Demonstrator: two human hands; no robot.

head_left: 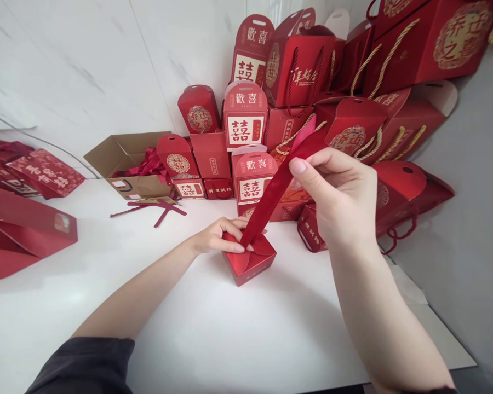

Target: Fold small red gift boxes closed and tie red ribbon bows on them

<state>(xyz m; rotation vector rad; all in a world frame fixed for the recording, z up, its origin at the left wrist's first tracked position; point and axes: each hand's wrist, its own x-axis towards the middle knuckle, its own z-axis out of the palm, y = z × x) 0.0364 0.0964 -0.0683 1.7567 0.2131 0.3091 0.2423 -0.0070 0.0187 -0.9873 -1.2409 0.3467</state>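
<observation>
A small red gift box (252,269) with folded top flaps sits on the white table. From its top a dark red ribbon (267,200) runs taut, up and to the right. My right hand (340,191) pinches the ribbon near its upper end, thumb against fingers, well above the box. A short tail of ribbon sticks up past those fingers. My left hand (224,235) rests on the box top, its fingers at the ribbon's lower end, where the flaps meet. Whether the left fingers pinch the ribbon or only press beside it is partly hidden.
Stacked red gift boxes (246,126) with gold and red cord handles line the wall at the back and right. An open cardboard box (142,145) holds red ribbons. Loose ribbon strips (160,207) lie before it. Large red bags (24,230) stand at the left.
</observation>
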